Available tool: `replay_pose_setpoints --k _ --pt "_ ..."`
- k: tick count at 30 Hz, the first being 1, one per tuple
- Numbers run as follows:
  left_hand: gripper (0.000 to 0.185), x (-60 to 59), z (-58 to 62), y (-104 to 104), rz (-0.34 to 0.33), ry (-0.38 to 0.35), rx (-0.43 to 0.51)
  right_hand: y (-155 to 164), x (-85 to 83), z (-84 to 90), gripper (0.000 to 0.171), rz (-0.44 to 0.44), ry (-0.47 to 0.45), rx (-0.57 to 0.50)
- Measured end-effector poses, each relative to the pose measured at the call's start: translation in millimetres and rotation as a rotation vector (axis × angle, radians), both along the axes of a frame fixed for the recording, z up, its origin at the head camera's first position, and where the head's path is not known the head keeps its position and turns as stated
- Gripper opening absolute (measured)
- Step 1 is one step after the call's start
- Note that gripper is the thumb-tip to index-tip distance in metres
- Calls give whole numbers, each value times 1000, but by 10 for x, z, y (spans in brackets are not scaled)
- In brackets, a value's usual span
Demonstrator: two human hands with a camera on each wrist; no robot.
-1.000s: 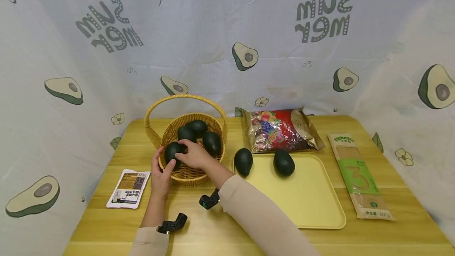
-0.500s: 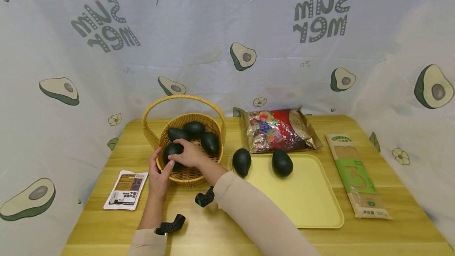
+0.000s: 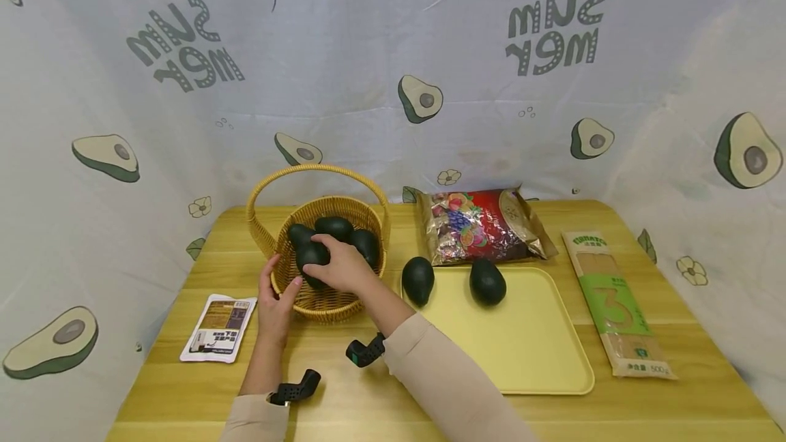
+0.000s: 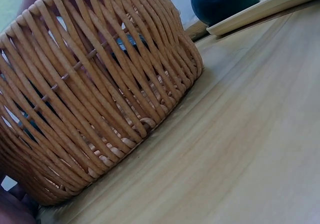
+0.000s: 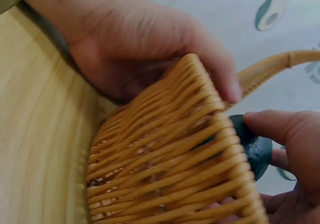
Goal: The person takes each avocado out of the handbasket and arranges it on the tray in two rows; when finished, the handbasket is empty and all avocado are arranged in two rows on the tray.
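Note:
A wicker basket (image 3: 331,302) with a tall handle stands on the left half of the wooden table and holds several dark avocados. My right hand (image 3: 340,266) grips one avocado (image 3: 310,256) lifted just above the basket's near rim; the same avocado (image 5: 254,146) shows in the right wrist view. My left hand (image 3: 276,302) holds the basket's near left wall (image 4: 95,109), thumb on the rim. Two more avocados (image 3: 418,280) (image 3: 488,282) lie on the far end of a yellow tray (image 3: 528,340).
A shiny candy bag (image 3: 485,225) lies behind the tray. A long noodle pack (image 3: 617,302) lies at the right. A small white sachet (image 3: 219,327) lies left of the basket. Avocado-print cloth walls close in the table on three sides.
My right hand has raised the gripped avocado up and slightly right, out from the basket's near left side. The left hand has stayed on the basket.

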State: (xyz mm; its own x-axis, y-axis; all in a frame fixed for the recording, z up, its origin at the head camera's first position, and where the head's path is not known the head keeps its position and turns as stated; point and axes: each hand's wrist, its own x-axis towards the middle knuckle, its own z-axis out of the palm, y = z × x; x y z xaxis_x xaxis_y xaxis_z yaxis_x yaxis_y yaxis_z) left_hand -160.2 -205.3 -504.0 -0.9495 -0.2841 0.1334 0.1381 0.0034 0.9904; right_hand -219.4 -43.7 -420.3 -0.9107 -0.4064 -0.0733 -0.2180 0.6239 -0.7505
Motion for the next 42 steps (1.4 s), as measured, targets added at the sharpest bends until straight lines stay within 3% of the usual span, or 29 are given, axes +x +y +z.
replay_pose_setpoints --k 17,29,42 --pt "63 5 25 23 2 -9 27 484 407 217 66 -63 33 -325" --pt "65 0 7 12 5 -16 36 840 633 398 65 -139 87 -420" --pt "63 -19 -12 28 2 31 66 1297 746 492 67 -174 136 -403"
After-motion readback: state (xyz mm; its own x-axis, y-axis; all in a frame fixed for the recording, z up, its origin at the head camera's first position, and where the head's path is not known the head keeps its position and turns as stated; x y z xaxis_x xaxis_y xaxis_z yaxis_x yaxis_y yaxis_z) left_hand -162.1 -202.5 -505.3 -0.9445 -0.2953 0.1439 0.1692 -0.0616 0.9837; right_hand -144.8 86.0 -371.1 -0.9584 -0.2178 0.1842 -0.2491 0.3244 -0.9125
